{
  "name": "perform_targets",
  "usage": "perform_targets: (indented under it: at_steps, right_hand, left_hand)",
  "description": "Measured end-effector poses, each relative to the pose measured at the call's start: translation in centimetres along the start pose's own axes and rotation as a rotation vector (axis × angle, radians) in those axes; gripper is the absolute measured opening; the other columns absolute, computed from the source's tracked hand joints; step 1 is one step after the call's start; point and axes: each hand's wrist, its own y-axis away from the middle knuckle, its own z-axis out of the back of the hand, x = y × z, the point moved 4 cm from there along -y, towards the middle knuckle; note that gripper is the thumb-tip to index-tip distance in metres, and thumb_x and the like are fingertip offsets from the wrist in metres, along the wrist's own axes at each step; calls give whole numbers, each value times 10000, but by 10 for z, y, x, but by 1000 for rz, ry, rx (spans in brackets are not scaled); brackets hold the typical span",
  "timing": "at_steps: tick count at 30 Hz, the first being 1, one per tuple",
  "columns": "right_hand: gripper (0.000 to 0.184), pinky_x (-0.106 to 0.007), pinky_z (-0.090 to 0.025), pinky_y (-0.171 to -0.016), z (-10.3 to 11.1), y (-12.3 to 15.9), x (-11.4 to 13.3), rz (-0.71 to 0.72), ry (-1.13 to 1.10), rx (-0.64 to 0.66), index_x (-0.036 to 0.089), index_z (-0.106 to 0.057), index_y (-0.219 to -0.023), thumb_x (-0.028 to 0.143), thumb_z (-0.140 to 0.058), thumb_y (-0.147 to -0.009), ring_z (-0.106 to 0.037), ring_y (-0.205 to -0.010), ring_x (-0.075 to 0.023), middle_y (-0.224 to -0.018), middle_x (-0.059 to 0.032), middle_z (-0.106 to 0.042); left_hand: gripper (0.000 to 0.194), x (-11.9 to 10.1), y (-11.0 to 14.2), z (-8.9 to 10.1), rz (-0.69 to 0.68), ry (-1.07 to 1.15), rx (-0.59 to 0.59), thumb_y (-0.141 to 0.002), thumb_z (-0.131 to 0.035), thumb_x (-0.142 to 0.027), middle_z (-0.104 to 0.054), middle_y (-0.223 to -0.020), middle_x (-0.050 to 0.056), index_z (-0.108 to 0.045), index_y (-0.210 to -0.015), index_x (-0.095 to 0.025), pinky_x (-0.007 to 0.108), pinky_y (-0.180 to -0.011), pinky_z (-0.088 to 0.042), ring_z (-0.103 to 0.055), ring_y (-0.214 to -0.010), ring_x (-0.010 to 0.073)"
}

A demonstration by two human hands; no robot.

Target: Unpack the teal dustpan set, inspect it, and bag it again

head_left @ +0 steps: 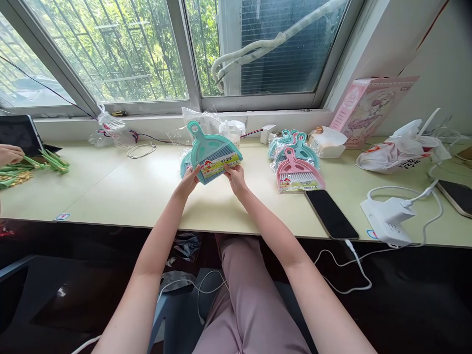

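The left hand point(189, 181) and the right hand point(236, 179) grasp a teal dustpan-and-brush set point(211, 144) by its lower edges, above the table point(121, 196). Another teal piece point(185, 166) is mostly hidden behind it — whether also held, I cannot tell.

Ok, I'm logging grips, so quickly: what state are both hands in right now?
Left hand: closed, holding the teal dustpan set by its lower left edge.
Right hand: closed, gripping its lower right edge.

A phone point(331, 214) lies cabled — white power strip point(391, 230) nearby.
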Motion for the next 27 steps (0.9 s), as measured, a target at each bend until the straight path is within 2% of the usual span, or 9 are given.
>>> perform_targets:
  at_steps: [3, 7, 9, 13, 18, 24, 27]
  right_hand:
    - [266, -398, -598, -986, -2, 0, 0, 13, 5, 18, 214, -642, -942, 205, -778, -715, -675, -1145, -245, -1075, -47, -760]
    - [246, -414, -599, -973, 0, -3, 0, 23, 18, 46, 206, -670, -912, 206, -795, -700, -679, -1103, -250, -1022, -38, -768]
    - [228, -415, -597, -967, 3, -5, 2, 36, 19, 49, 203, -676, -909, 188, -778, -706, -682, -1079, -243, -1018, -36, -765]
    - [207, -413, -603, -937, 6, -9, 3, 34, 17, 30, 196, -662, -899, 142, -735, -713, -696, -1002, -225, -969, -31, -758]
    - [131, -382, -621, -880, 4, -9, -1, 15, 61, 14, 193, -645, -867, 125, -683, -762, -694, -919, -188, -927, -16, -748]
    - [125, -341, -624, -852, 3, -6, -3, 34, 20, -58, 175, -642, -888, 129, -702, -788, -693, -899, -169, -951, -26, -745]
    - [118, -306, -628, -816, 4, -6, -5, 18, 6, -91, 171, -638, -868, 108, -699, -789, -696, -869, -153, -920, -18, -742]
  left_hand:
    - [718, -3, 1, 2, -12, 6, -25, -700, -752, -737, -734, -1152, 169, -653, -1154, -189, 564, -1043, -546, -588, -1299, 415]
    - [667, -3, 2, 0, -13, 8, -93, -669, -859, -559, -735, -1170, 117, -644, -1203, -222, 481, -973, -594, -671, -1182, 367]
    - [673, -4, 2, -2, -20, 31, -83, -703, -841, -529, -721, -1206, 98, -611, -1269, -248, 442, -922, -612, -686, -1153, 340]
    - [675, -6, 2, -3, -35, 42, -96, -796, -757, -570, -698, -1240, 86, -526, -1352, -265, 404, -866, -619, -695, -1125, 312]
    - [797, -6, 2, -3, -92, 21, -171, -635, -928, -435, -680, -1274, 99, -536, -1305, -256, 386, -954, -584, -646, -1217, 331]
    - [796, 0, 2, -3, -26, 71, -151, -735, -834, -520, -677, -1272, 101, -491, -1408, -271, 448, -973, -582, -658, -1202, 339]
    - [865, -2, 1, -5, -87, 23, -159, -648, -914, -420, -669, -1289, 96, -502, -1391, -259, 440, -1047, -541, -631, -1246, 330]
